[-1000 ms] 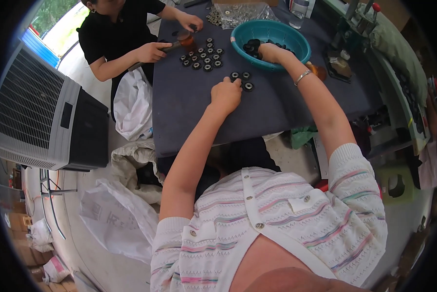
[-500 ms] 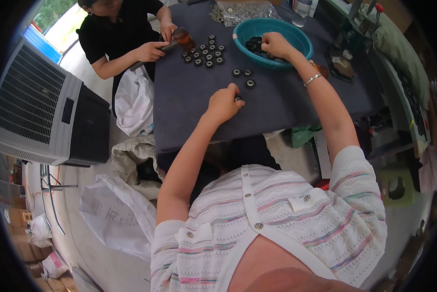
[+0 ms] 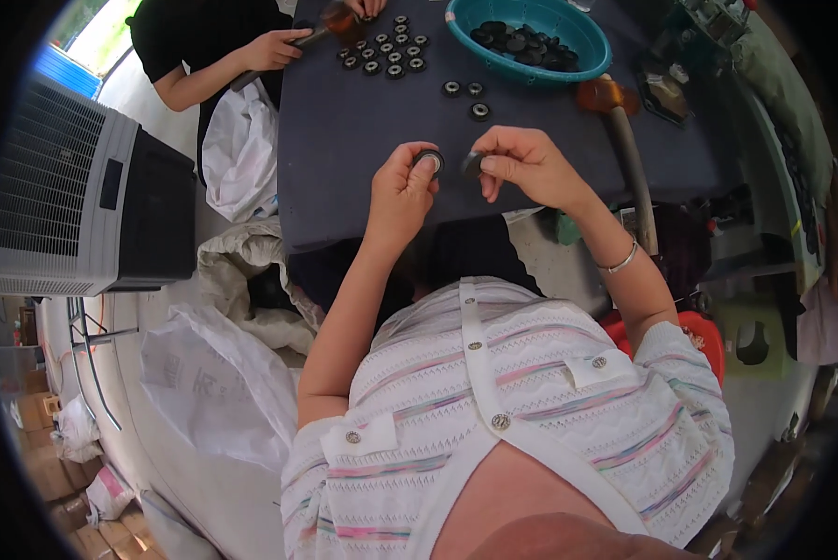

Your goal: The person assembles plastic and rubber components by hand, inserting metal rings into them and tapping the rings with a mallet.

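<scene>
My left hand point(image 3: 398, 198) pinches a small black wheel point(image 3: 429, 161) with a metal bearing in its centre, thumb on its face. Close to its right, my right hand point(image 3: 529, 168) grips a flat black disc point(image 3: 473, 166) by its edge. The disc and the wheel are a small gap apart, above the near part of the table. Beyond my hands, three similar wheels point(image 3: 479, 111) lie on the dark tabletop point(image 3: 344, 168). A turquoise basin point(image 3: 482, 58) at the far right holds many black discs point(image 3: 531, 47).
A mallet point(image 3: 633, 173) with an amber head rests right of my right hand, its handle past the table edge. At the far left, a co-worker's hands point(image 3: 271, 50) are at another mallet point(image 3: 340, 19), beside several wheels point(image 3: 394, 57). An air cooler point(image 3: 55, 187) stands left.
My right hand has come out of the basin with a black disc, toward me. My left hand has lifted its wheel and turned it face up. The view has shifted, showing the near mallet more fully.
</scene>
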A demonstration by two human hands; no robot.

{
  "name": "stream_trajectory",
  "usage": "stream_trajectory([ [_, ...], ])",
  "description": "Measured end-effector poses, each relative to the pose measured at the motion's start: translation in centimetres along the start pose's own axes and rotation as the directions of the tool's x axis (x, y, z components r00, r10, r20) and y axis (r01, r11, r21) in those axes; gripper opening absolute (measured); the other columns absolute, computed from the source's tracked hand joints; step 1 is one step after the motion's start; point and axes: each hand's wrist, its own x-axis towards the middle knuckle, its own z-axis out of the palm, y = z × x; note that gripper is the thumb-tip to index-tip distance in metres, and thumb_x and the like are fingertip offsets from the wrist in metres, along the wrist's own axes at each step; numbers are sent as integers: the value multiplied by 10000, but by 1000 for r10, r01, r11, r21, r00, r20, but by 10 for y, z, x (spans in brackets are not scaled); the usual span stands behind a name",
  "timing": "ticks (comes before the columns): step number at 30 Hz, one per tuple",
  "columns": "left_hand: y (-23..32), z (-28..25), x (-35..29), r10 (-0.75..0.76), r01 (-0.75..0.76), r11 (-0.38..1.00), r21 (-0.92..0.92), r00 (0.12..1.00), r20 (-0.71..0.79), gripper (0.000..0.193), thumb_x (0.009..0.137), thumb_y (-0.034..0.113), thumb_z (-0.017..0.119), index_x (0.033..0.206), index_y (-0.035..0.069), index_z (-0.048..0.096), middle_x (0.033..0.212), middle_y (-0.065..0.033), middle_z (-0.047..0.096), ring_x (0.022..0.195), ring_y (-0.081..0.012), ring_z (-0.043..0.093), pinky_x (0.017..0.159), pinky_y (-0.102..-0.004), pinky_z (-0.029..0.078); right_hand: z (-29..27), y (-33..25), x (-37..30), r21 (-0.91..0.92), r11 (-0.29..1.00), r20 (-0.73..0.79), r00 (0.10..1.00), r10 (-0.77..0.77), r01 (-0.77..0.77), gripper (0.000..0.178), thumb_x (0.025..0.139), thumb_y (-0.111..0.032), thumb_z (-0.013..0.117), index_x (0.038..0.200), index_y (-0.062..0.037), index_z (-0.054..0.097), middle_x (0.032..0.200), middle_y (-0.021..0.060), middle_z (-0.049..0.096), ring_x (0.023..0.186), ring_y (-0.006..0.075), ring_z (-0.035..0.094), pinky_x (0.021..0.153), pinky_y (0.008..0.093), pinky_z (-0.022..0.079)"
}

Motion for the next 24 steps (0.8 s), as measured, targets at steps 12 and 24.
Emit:
stream_trajectory([
  [12,16,1,-40,166,-167,983,77,986,24,129,901,120,569,968,11,581,645,11,557,538,-33,476,471,-176,366,44,-3,-17,-119,990,-183,979,-91,70,74,848,-16,580,896,32,610,667,23,596,584,65,581,535,191,474],
  [24,19,8,-50,351,-352,918,184,936,41,235,965,182,455,1059,5,578,683,-10,576,488,-14,434,432,-155,314,54,-9,-27,-218,961,-237,945,-224,173,110,831,57,554,927,45,606,808,51,586,631,83,585,560,187,464],
])
